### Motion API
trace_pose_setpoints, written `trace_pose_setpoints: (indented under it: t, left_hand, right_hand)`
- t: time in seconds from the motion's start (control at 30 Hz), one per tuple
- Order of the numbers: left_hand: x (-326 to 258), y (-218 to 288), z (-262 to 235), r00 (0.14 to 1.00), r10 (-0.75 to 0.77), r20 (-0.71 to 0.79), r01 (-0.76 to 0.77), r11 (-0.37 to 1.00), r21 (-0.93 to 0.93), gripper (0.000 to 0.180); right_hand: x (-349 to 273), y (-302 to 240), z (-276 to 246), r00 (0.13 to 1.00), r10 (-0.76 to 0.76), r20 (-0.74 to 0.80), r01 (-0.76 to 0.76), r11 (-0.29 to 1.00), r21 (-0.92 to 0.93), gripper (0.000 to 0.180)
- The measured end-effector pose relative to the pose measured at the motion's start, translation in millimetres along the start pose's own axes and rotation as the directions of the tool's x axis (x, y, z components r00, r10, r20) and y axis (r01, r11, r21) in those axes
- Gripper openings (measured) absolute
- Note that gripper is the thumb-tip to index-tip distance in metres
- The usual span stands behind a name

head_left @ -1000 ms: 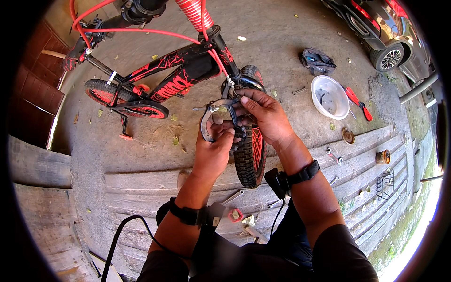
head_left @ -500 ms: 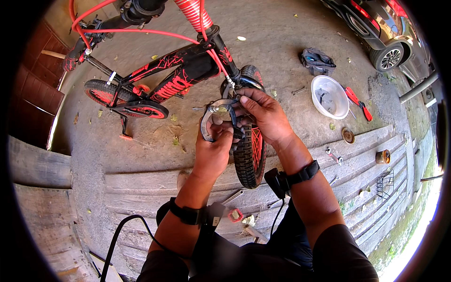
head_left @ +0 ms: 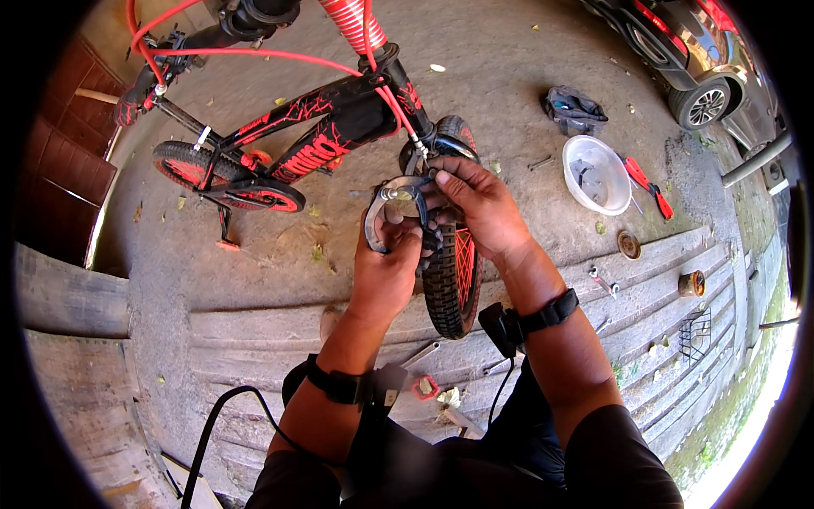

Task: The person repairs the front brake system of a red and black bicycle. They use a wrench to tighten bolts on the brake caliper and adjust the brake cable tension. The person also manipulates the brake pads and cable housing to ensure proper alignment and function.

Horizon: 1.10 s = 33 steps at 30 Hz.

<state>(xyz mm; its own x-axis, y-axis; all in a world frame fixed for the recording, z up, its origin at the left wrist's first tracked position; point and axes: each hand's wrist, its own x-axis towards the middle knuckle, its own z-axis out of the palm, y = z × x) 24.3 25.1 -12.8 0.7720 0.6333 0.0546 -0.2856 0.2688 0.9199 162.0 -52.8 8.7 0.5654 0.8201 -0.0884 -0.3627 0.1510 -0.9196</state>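
Note:
A bicycle brake caliper, curved and dark grey, is in front of the bike's front wheel. My left hand is closed round its lower side, thumb pressed on it. My right hand pinches at the caliper's upper right end, close to where a red brake cable comes down; its fingertips are partly hidden, so the exact grip point is unclear. The black and red bicycle stands to the left, its front tyre pointing toward me.
To the right are a clear plastic tub with small parts, red-handled cutters, a dark tool bag, a spanner and a rusty tin. A parked car is at the far right. Ridged concrete lies in front of me.
Very little differs. Both hands keep their hold on the caliper, and the view has shifted very slightly.

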Motion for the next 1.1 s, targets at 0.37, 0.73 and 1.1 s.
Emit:
trace_pose_setpoints:
  t: [0.37,0.73,1.1]
  left_hand:
    - [1.3,-4.7,-1.3,0.999,0.028,-0.028,-0.028,1.0,-0.007,0.021]
    - [0.9,-0.8,-4.8,1.0,-0.003,-0.014,0.003,1.0,0.015,0.022]
    - [6.1,8.5,-7.0,0.999,0.03,-0.012,-0.028,0.994,0.101,0.014]
  right_hand:
    - [-1.5,-3.1,-5.3,1.0,-0.009,0.007,0.009,1.0,-0.022,0.03]
    - [-5.9,-10.6,-40.5,0.994,-0.055,-0.096,0.043,0.993,-0.114,0.03]
    - [-49.7,25.4,-153.2,0.911,0.173,-0.375,-0.306,0.892,-0.333,0.034]
